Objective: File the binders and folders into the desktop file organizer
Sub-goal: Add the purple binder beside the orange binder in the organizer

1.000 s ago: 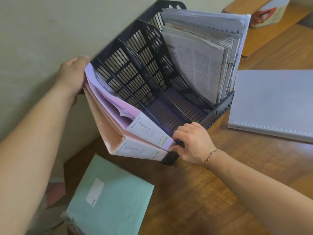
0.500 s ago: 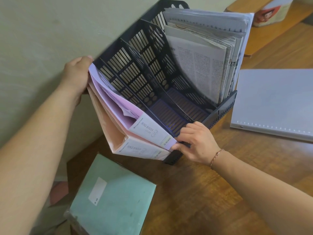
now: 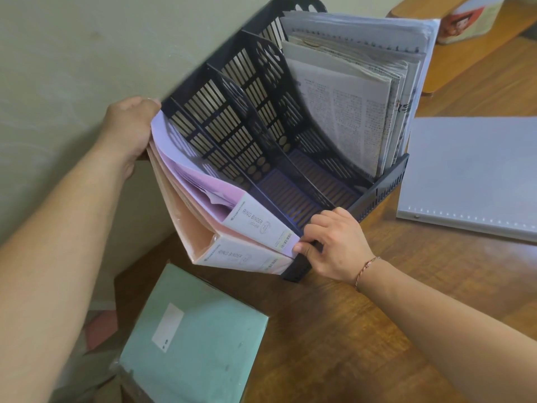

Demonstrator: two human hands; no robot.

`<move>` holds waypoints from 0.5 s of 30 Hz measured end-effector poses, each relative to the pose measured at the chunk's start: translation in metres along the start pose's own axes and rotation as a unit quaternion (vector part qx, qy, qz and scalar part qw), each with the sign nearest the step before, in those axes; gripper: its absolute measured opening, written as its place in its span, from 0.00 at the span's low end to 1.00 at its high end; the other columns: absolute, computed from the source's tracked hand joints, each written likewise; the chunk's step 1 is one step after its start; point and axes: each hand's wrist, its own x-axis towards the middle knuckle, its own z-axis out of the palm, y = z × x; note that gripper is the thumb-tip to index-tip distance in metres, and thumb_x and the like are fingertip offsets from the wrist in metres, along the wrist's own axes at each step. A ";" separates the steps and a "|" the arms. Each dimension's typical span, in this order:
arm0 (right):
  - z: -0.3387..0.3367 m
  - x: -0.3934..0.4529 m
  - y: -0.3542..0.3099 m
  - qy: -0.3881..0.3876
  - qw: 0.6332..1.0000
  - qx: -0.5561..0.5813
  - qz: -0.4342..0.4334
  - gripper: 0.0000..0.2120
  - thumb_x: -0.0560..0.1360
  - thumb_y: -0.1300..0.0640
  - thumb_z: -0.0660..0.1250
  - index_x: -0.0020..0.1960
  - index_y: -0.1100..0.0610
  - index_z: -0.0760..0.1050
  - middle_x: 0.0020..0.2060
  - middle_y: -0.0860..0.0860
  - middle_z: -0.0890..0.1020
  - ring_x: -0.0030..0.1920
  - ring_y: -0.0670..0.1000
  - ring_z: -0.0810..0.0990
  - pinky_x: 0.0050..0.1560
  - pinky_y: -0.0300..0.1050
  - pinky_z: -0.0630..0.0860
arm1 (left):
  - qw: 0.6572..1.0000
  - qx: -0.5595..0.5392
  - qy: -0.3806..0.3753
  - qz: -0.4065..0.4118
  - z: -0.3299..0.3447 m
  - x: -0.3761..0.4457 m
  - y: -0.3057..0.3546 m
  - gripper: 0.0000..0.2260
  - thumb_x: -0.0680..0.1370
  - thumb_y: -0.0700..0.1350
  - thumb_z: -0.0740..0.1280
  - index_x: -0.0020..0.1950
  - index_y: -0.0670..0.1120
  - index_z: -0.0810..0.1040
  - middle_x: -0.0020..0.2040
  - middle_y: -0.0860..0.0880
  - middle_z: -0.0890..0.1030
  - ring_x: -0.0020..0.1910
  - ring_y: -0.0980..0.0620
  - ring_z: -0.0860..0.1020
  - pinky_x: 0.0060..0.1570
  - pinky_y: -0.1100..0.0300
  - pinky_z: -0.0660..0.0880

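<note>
A black slotted file organizer stands against the wall on the wooden desk. Its leftmost slot holds a purple ring binder and a peach ring binder, spines facing me. My left hand grips their top back corner by the wall. My right hand pinches the lower front corner of the purple binder's spine at the organizer's front rail. The rightmost slot is packed with papers and notebooks. The two middle slots hold nothing.
A green folder lies flat at the desk's near left corner. A grey translucent binder lies flat to the organizer's right. A wooden shelf with a printed box sits at the far right.
The binders have settled slightly deeper into the left slot. Both hands keep their hold, and my right hand has shifted a little along the front rail.
</note>
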 end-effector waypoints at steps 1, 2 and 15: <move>-0.001 -0.001 0.001 -0.006 1.000 0.006 -0.004 0.18 0.76 0.41 0.62 0.34 0.52 0.76 0.30 0.47 0.74 0.32 0.51 0.72 0.37 0.45 0.64 | 1.000 -0.003 -0.002 0.002 0.000 0.000 0.000 0.11 0.79 0.45 0.63 0.36 0.49 0.74 0.28 0.56 0.76 0.24 0.62 0.71 0.27 0.67 0.66; -0.002 -0.001 0.002 -0.014 1.000 0.013 -0.010 0.19 0.76 0.40 0.62 0.34 0.52 0.75 0.31 0.47 0.74 0.32 0.50 0.71 0.37 0.46 0.65 | 1.000 -0.004 -0.001 0.003 0.000 0.001 -0.001 0.11 0.79 0.45 0.63 0.36 0.49 0.75 0.29 0.55 0.76 0.24 0.62 0.72 0.28 0.67 0.67; -0.038 0.031 -0.030 -0.038 0.994 0.103 -0.015 0.31 0.73 0.30 0.56 0.68 0.46 0.72 0.46 0.45 0.84 0.39 0.50 0.83 0.33 0.48 0.78 | 1.000 0.002 0.023 -0.010 0.007 -0.001 0.001 0.11 0.78 0.42 0.59 0.36 0.50 0.72 0.34 0.50 0.72 0.22 0.59 0.69 0.20 0.70 0.63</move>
